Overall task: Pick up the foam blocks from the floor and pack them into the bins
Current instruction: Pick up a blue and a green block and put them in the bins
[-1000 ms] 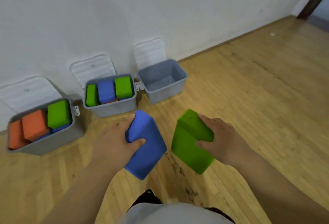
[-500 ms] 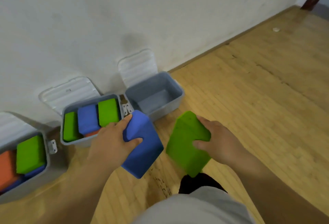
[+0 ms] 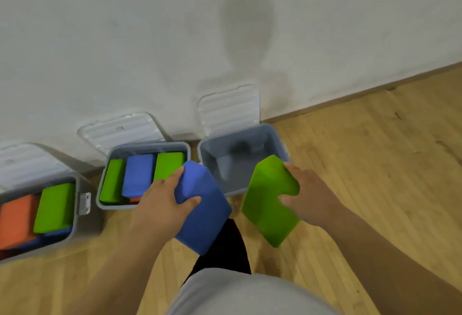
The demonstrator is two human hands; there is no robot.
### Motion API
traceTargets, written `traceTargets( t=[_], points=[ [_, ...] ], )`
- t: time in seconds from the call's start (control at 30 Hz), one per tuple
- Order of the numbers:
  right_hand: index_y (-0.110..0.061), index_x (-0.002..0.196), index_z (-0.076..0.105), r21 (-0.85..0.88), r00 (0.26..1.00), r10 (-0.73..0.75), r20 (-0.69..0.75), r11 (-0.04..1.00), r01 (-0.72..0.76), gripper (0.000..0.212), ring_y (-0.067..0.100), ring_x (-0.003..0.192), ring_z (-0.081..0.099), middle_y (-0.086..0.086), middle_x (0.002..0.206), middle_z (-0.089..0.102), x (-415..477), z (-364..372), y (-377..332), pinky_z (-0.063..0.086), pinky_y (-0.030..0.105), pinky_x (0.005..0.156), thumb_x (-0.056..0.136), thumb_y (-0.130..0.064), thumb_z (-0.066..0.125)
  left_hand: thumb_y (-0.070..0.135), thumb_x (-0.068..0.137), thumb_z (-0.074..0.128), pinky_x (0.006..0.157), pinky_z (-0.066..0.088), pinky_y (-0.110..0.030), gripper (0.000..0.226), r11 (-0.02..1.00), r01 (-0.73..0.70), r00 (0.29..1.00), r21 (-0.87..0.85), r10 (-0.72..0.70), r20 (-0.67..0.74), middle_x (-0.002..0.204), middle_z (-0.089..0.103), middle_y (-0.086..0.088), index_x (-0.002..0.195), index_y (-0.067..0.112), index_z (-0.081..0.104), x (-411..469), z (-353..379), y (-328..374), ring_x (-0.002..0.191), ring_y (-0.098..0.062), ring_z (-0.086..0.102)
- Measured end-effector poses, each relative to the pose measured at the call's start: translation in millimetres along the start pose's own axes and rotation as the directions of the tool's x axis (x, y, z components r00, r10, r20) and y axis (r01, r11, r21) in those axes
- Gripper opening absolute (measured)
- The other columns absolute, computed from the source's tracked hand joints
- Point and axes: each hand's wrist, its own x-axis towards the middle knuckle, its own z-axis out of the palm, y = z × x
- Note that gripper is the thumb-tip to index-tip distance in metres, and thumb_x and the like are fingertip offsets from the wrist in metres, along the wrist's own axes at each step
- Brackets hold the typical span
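Foam blocks sit mid-frame: the left hand (image 3: 160,204) grips a blue block (image 3: 202,214), the right hand (image 3: 310,199) grips a green block (image 3: 267,202), fingers curled round each, before the empty grey bin (image 3: 240,159).

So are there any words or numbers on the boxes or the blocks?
No text can be read anywhere.
The middle lid has a small raised mark, too blurred to read.
The held blue block and green block bear no print.
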Motion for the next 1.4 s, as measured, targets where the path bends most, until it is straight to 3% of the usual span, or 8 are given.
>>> traceTargets(
  t=[0.23, 0.4, 0.7, 0.87, 0.93, 1.13, 1.3, 1.4],
  points=[
    [-0.045, 0.157, 0.021, -0.017, 0.985, 0.137, 0.106, 0.991, -0.136, 0.086, 0.027, 0.122, 0.050, -0.005, 0.129, 0.029, 133, -5, -23, 0.045, 0.040, 0.104, 0.085, -0.046, 0.068, 0.066, 0.093, 0.054, 0.097, 0.049, -0.046, 0.082, 0.986, -0.038, 0.988, 0.161, 0.013, 0.156, 0.138, 0.046, -0.002, 0.161, 0.044, 0.013, 174, -11, 12, 0.125, -0.028, 0.049],
    [-0.035, 0.159, 0.026, -0.091, 0.983, 0.123, 0.133, 0.990, -0.112, 0.081, 0.026, 0.140, 0.033, 0.003, 0.150, 0.039, 254, 1, -19, 0.024, 0.034, 0.115, 0.092, -0.039, 0.070, 0.063, 0.095, 0.048, 0.098, 0.048, -0.047, 0.083, 0.955, -0.129, 0.942, 0.269, 0.033, 0.335, 0.140, 0.041, -0.005, 0.162, 0.040, 0.005, 300, 28, 19, 0.128, -0.031, 0.044],
    [-0.043, 0.161, 0.013, -0.282, 0.903, 0.025, 0.430, 0.953, 0.108, 0.088, 0.035, 0.139, 0.035, 0.003, 0.159, 0.033, 562, 139, 87, 0.035, 0.048, 0.115, 0.093, -0.046, 0.069, 0.055, 0.100, 0.045, 0.107, 0.043, -0.051, 0.082, 0.925, -0.071, 0.857, 0.374, -0.135, 0.498, 0.158, 0.008, -0.018, 0.163, 0.021, 0.005, 530, 258, -28, 0.129, -0.047, 0.046],
    [-0.037, 0.161, 0.018, -0.230, 0.798, 0.008, 0.603, 0.959, 0.164, 0.082, 0.027, 0.137, 0.046, 0.002, 0.162, 0.036, 698, 239, 143, 0.040, 0.028, 0.105, 0.097, -0.036, 0.068, 0.063, 0.093, 0.052, 0.108, 0.042, -0.048, 0.072, 0.950, 0.007, 0.828, 0.314, -0.182, 0.530, 0.143, 0.040, -0.020, 0.147, 0.017, 0.044, 612, 400, -82, 0.124, -0.040, 0.050],
    [-0.039, 0.161, 0.021, -0.232, 0.808, -0.031, 0.588, 0.951, 0.205, 0.078, 0.029, 0.148, 0.033, 0.004, 0.167, 0.024, 734, 279, 160, 0.032, 0.031, 0.113, 0.097, -0.041, 0.067, 0.074, 0.081, 0.044, 0.105, 0.044, -0.048, 0.079, 0.965, 0.104, 0.849, 0.242, -0.213, 0.484, 0.139, 0.049, -0.018, 0.140, 0.022, 0.050, 624, 442, -98, 0.122, -0.040, 0.051],
    [-0.050, 0.157, -0.011, -0.321, 0.900, 0.048, 0.432, 0.942, 0.104, 0.120, 0.052, 0.149, 0.015, 0.013, 0.170, 0.001, 741, 389, 223, 0.028, 0.052, 0.120, 0.071, -0.068, 0.070, 0.045, 0.081, 0.076, 0.108, 0.039, -0.050, 0.078, 0.990, 0.139, 0.984, 0.040, -0.142, 0.105, 0.149, 0.032, -0.015, 0.150, 0.024, 0.043, 611, 494, -116, 0.134, -0.042, 0.035],
    [-0.051, 0.156, -0.011, -0.343, 0.892, 0.141, 0.429, 0.939, 0.017, 0.118, 0.047, 0.141, 0.034, 0.022, 0.162, 0.000, 665, 421, 253, 0.034, 0.043, 0.118, 0.082, -0.045, 0.081, 0.052, 0.079, 0.081, 0.111, 0.038, -0.054, 0.110, 0.969, 0.230, 0.953, 0.089, -0.243, 0.182, 0.166, -0.002, -0.011, 0.158, 0.047, 0.005, 590, 516, -117, 0.141, -0.047, 0.024],
    [-0.050, 0.158, -0.006, -0.301, 0.875, 0.157, 0.458, 0.953, -0.013, 0.113, 0.043, 0.143, 0.033, 0.015, 0.163, -0.006, 641, 424, 261, 0.034, 0.041, 0.118, 0.085, -0.037, 0.079, 0.048, 0.083, 0.080, 0.087, 0.053, -0.046, 0.122, 0.964, 0.241, 0.923, 0.113, -0.263, 0.279, 0.165, -0.027, -0.004, 0.151, 0.056, -0.021, 593, 517, -112, 0.122, -0.048, 0.050]
  ],
)
